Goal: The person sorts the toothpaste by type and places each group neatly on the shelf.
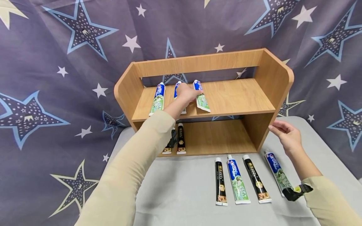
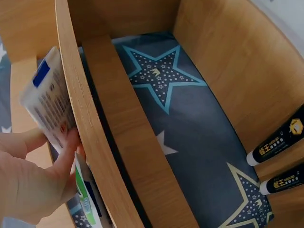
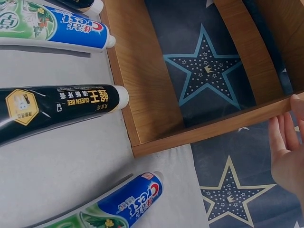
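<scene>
My left hand (image 1: 185,94) is over the wooden shelf's upper board, thumb and fingers pinching a blue-and-green Crest toothpaste tube (image 1: 202,99). Its white printed back faces the left wrist view, where the hand (image 2: 38,175) holds this toothpaste tube (image 2: 52,99). Left of it lie two more Crest tubes, one in plain sight (image 1: 158,99) and one partly hidden behind the hand (image 1: 177,89). At the right side panel, my right hand (image 1: 288,138) grips the front edge of the wooden shelf (image 3: 213,126), thumb on the edge and fingers along the outer face.
Two black toothpaste tubes (image 1: 181,139) lie on the lower board at left, one partly covered by the left wrist. In front of the shelf, black tubes (image 1: 220,182) and Crest tubes (image 1: 238,182) alternate on the grey cloth (image 1: 181,194). A star-patterned curtain (image 1: 107,18) hangs behind.
</scene>
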`<state>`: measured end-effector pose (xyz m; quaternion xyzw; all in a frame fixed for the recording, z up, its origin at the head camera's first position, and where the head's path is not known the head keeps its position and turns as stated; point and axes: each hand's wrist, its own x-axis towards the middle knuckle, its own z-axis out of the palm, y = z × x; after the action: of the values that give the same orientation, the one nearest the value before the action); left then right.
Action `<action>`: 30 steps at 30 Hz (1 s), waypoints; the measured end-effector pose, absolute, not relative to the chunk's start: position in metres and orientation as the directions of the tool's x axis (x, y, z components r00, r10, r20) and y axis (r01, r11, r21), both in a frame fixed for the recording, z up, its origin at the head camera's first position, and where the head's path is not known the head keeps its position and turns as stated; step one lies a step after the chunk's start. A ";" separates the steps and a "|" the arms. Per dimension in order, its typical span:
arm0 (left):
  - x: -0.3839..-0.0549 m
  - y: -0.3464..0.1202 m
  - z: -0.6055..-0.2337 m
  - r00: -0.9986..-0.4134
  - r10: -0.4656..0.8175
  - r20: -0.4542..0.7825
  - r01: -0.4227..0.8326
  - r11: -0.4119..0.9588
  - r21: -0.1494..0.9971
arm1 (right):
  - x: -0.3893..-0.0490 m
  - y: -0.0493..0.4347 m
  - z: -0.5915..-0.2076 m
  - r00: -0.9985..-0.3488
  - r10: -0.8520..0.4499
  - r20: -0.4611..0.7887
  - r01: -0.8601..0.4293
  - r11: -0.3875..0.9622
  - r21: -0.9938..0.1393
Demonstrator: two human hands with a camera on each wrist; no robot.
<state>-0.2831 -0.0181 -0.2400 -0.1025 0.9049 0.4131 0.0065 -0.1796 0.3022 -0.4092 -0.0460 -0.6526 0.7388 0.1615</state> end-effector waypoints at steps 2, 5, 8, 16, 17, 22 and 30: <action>-0.280 -0.020 -0.238 -0.990 -0.138 -0.040 -0.124 0.681 0.722 | -0.181 0.302 -0.409 -0.944 0.297 0.145 -0.179 -0.093 -0.979; -0.276 -0.023 -0.235 -0.999 -0.041 0.011 -0.022 0.718 0.696 | -0.181 0.302 -0.409 -0.943 0.300 0.147 -0.181 -0.090 -0.979; -0.273 -0.026 -0.234 -0.998 0.031 0.047 0.055 0.754 0.654 | -0.181 0.303 -0.409 -0.942 0.301 0.146 -0.180 -0.089 -0.980; -0.267 -0.031 -0.239 -0.993 0.066 0.095 0.110 0.797 0.594 | -0.179 0.302 -0.409 -0.945 0.292 0.144 -0.180 -0.099 -0.979; -0.267 -0.031 -0.239 -0.993 0.066 0.097 0.110 0.801 0.589 | -0.179 0.301 -0.409 -0.945 0.293 0.143 -0.180 -0.102 -0.978; -0.266 -0.028 -0.242 -0.993 0.041 0.108 0.096 0.811 0.577 | -0.179 0.301 -0.410 -0.947 0.293 0.135 -0.170 -0.097 -0.981; -0.265 -0.027 -0.246 -0.991 0.028 0.131 0.099 0.814 0.573 | -0.178 0.301 -0.411 -0.945 0.297 0.138 -0.173 -0.092 -0.981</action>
<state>-0.2648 -0.0270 -0.2464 0.0334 0.9505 0.3034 -0.0585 -0.1784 0.3010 -0.4112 -0.0474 -0.6547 0.7374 0.1591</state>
